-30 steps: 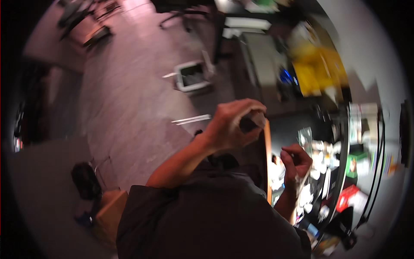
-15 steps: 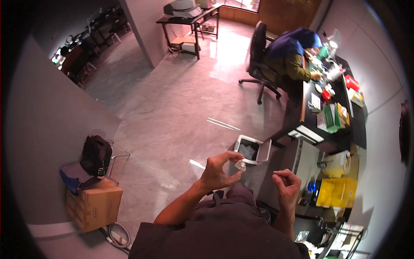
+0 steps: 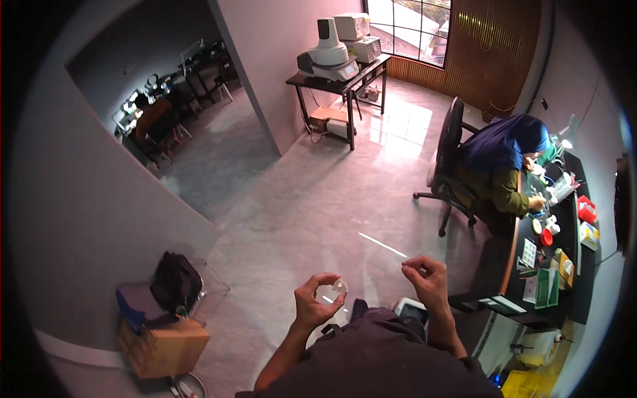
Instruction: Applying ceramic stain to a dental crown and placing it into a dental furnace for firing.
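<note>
My left hand (image 3: 311, 302) pinches a small, pale, irregular piece (image 3: 340, 286) between thumb and fingertips, in front of my body. The piece is whitish and jagged, too small to tell its exact kind. To its right, at about the same height, is my right hand (image 3: 430, 284). Its thumb and index finger are pressed together, the other fingers curled. Whatever may be between those fingertips is too small to make out. The two hands are apart.
A white bin (image 3: 410, 306) stands on the floor by my right forearm. On the right, a person (image 3: 494, 156) sits in a black office chair (image 3: 449, 149) at a long black workbench (image 3: 577, 265). A cardboard box (image 3: 169, 348) lies left; a machine table (image 3: 317, 85) stands far ahead.
My view has tilted up and shifted left, showing more of the window and far table. The bin now sits closer to my body. My right hand has risen relative to the left.
</note>
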The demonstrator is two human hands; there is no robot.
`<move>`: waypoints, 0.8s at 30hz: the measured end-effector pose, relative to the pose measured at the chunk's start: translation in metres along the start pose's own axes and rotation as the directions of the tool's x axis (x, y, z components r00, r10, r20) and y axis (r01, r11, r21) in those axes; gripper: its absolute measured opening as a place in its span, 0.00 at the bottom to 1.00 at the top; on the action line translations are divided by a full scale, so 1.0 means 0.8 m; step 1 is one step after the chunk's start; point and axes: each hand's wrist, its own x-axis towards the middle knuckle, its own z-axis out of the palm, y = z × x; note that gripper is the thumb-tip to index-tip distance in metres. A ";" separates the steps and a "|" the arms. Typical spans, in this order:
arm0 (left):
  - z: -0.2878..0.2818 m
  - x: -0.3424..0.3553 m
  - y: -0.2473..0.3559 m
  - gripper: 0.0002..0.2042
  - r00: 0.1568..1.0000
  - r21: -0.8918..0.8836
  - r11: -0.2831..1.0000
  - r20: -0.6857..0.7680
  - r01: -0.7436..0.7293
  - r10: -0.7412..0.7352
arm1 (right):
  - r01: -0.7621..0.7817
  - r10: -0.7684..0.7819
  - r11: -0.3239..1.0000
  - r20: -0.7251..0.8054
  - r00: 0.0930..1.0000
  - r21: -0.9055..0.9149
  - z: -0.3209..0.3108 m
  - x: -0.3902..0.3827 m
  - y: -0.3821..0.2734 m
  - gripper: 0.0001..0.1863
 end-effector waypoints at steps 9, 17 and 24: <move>0.004 0.215 -0.102 0.24 0.976 -0.107 0.992 -0.198 0.067 -0.087 | 0.473 -0.432 0.880 0.330 0.839 -0.051 0.097 0.276 -0.063 0.05; 0.008 0.483 -0.207 0.22 1.000 -0.105 0.994 0.002 0.025 -0.025 | 0.335 -0.295 0.919 0.205 0.933 -0.207 0.144 0.489 -0.037 0.04; 0.041 0.772 -0.250 0.21 0.973 -0.050 0.988 0.176 -0.144 0.151 | 0.030 -0.098 0.967 -0.265 0.959 -0.251 0.100 0.664 -0.019 0.04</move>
